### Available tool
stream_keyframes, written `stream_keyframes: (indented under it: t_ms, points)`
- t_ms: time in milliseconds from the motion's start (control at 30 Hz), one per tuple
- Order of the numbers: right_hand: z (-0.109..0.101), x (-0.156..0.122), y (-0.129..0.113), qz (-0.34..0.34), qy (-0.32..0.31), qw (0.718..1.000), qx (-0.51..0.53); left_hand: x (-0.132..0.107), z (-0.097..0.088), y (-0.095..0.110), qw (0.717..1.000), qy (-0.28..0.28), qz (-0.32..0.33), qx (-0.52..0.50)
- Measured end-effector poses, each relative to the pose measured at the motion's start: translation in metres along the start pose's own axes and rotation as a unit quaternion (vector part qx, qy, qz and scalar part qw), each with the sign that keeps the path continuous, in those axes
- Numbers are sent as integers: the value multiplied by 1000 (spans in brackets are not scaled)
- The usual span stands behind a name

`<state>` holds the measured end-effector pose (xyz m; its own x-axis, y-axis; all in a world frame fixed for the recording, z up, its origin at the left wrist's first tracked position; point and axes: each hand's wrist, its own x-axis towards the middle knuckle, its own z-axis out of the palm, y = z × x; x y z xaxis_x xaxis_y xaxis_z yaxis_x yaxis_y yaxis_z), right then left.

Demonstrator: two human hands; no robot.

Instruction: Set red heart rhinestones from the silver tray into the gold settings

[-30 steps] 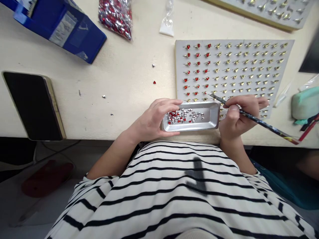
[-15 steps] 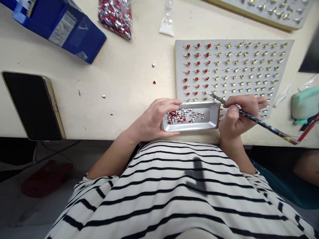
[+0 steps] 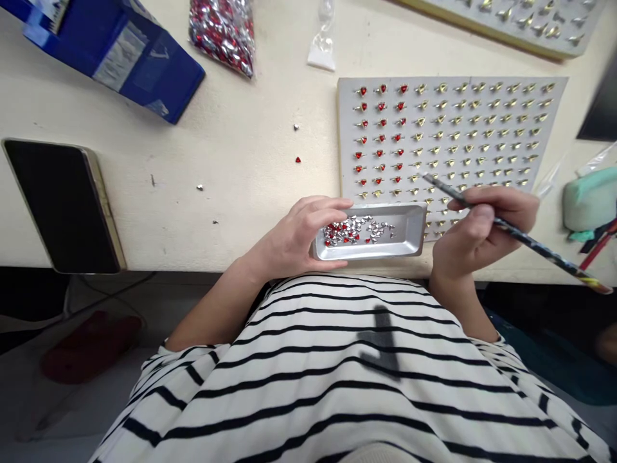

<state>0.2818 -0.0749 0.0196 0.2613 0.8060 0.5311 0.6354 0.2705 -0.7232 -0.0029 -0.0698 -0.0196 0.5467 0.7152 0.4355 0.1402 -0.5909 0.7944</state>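
My left hand grips the left end of a small silver metal tray. Loose red and silver-backed triangular stones lie mostly in the tray's left half. Pinched in my right hand is a thin dark, speckled pencil-like stick, its tip pointing up and left over the ring board. That grey foam board bears rows of gold-coloured rings. The leftmost three columns show red stones in most of their rings; the others have bare settings. The tray overlaps the board's lower left edge.
A phone and a blue bin are at the left. A bag of red stones and a small clear bag lie at the back. Another ring board is top right, a mint-green pouch far right. Stray stones dot the table.
My right hand has moved right with the stick, whose tip has left the third column's red-stone ring and risen slightly. My left hand and the tray have shifted slightly toward me.
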Motion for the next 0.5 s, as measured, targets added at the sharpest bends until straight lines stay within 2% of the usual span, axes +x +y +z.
stream_keyframes:
  t_ms: [100, 200, 300, 400, 433, 500]
  points:
    - [-7, 0, 1, -76, 16, 996, 49, -3, 0, 9, 1000, -13, -6, 3]
    - [-17, -2, 6, -102, 38, 993, 50, -8, 0, 18, 1000, -23, 3, 4]
    - [-24, -1, 15, -116, 119, 985, 50, -13, 0, 24, 1000, -26, 10, 8]
    - [-36, 3, 25, -149, 228, 962, 31, -18, 0, 28, 1000, -30, 5, 4]
    - [-46, 3, 27, -152, 263, 953, 14, -20, 0, 28, 1000, -31, 4, 1]
    - [-78, -2, 29, -101, 300, 948, -28, -22, 2, 29, 999, -32, 3, -8]
